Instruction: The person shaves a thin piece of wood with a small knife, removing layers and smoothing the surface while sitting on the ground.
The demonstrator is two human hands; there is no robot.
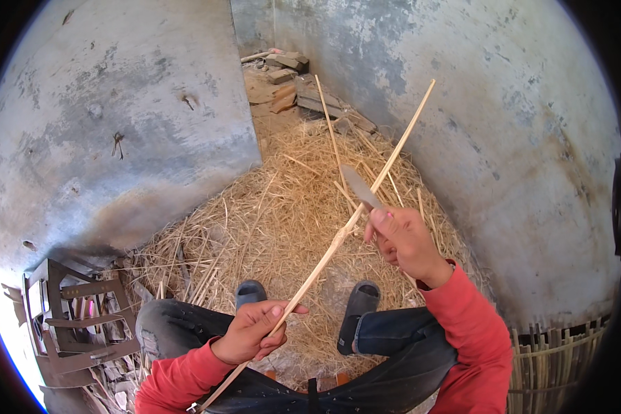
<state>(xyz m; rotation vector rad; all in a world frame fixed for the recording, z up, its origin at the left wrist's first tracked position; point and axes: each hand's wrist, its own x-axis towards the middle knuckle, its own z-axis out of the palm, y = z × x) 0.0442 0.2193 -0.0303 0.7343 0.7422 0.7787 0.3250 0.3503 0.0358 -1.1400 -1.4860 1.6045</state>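
Observation:
A long pale split-bamboo strip (315, 273) slants across the view from my lap at the lower left to the upper right. My left hand (257, 330) is closed around its lower part. My right hand (408, 243) is closed on a knife (361, 188), whose handle is mostly hidden in the fingers. The grey blade points up and to the left and crosses the strip, near a thicker joint in it. Whether the edge touches the strip I cannot tell.
Shavings (303, 179) cover the floor around my sandals. A thin stick (330, 124) rises beyond the knife. Bricks (286, 65) lie at the back, a broken wooden frame (90, 317) at the left, a slatted basket (555, 366) at the lower right. Walls (510, 138) rise on both sides.

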